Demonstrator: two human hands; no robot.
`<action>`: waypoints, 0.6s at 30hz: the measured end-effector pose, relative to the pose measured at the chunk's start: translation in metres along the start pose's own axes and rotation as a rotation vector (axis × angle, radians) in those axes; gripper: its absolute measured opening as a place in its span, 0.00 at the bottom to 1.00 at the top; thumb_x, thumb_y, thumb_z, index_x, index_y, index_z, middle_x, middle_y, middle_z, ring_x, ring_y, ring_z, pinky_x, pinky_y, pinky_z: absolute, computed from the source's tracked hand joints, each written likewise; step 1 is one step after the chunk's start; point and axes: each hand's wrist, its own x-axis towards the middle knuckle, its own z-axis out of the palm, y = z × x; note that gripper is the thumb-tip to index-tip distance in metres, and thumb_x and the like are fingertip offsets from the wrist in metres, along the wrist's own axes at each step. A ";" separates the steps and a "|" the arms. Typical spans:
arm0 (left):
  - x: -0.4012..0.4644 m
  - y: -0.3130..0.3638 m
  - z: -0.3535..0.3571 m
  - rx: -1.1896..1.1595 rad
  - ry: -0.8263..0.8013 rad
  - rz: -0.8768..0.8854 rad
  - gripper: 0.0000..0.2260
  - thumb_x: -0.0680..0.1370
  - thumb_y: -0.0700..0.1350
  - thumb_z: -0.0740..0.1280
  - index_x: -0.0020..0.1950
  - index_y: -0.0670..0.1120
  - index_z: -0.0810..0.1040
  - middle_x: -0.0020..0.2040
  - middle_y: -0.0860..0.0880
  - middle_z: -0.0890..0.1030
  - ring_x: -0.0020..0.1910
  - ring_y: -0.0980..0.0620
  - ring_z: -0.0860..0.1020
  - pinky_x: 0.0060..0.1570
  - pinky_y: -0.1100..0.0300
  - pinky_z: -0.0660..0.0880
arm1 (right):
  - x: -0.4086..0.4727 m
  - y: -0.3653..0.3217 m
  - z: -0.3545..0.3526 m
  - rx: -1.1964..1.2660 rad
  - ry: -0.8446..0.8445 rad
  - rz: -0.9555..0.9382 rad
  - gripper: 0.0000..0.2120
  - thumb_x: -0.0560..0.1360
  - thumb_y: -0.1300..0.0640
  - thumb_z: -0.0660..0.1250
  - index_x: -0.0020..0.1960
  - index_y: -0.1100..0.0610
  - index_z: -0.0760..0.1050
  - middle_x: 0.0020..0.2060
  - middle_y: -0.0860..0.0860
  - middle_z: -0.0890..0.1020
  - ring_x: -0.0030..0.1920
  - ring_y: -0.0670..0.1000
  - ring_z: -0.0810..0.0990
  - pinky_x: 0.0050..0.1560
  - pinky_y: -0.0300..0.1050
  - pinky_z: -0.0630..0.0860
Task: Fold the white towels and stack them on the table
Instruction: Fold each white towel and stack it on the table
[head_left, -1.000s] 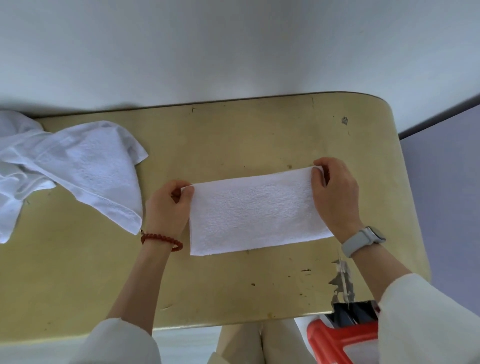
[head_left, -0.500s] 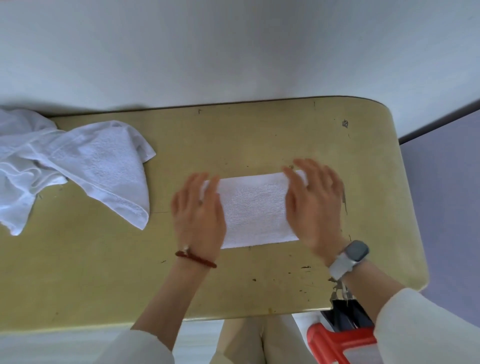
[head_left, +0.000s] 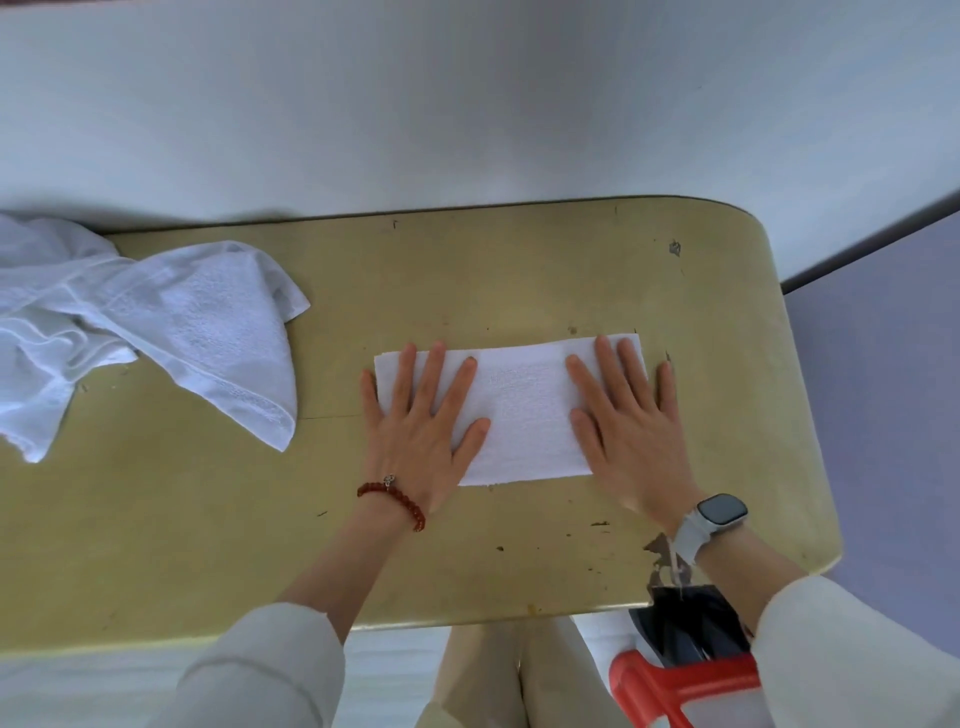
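Pressing flat on a folded towel with both hands, fingers straight and spread wide, gripping nothing

Lying as a neat white rectangle on the yellowish table, right of the middle, long edges running left to right and tilting slightly up toward the right

Resting the left hand palm down over the towel's left end, little finger reaching past the left edge onto bare tabletop, thumb pointing toward the towel's middle

Laying the right hand palm down over the towel's right end, little finger touching the table just beyond the right edge, heel of the hand covering the near right corner

Leaving a bare strip of towel showing between the two thumbs

Wearing a red bead bracelet on the left wrist and a watch with a pale strap on the right wrist, with light sleeves pushed up both forearms

Sprawling loose and crumpled at the far left of the table, well apart from the folded one, a pile of unfolded white towels, one corner hanging toward the near side

Showing past the table's near right edge, something red with a black part above it, too cut off for telling what
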 end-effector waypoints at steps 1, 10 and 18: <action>0.003 -0.004 -0.002 0.007 -0.009 0.031 0.27 0.78 0.62 0.39 0.73 0.53 0.56 0.74 0.45 0.60 0.73 0.42 0.54 0.66 0.33 0.53 | -0.001 0.004 -0.003 0.033 0.029 -0.012 0.23 0.78 0.49 0.47 0.70 0.55 0.63 0.71 0.56 0.64 0.72 0.56 0.60 0.69 0.58 0.52; 0.012 -0.022 -0.032 0.001 0.303 -0.031 0.20 0.75 0.50 0.60 0.67 0.48 0.66 0.67 0.41 0.71 0.69 0.41 0.64 0.63 0.33 0.58 | -0.038 -0.026 -0.024 0.237 0.170 -0.228 0.11 0.73 0.57 0.58 0.48 0.56 0.79 0.52 0.53 0.81 0.51 0.55 0.77 0.49 0.48 0.66; -0.074 0.027 -0.011 -0.386 0.296 0.172 0.08 0.72 0.47 0.63 0.39 0.45 0.80 0.43 0.47 0.80 0.44 0.48 0.76 0.45 0.58 0.68 | -0.031 0.007 -0.016 0.268 0.042 -0.326 0.08 0.72 0.60 0.60 0.48 0.59 0.76 0.47 0.57 0.77 0.47 0.58 0.75 0.45 0.53 0.74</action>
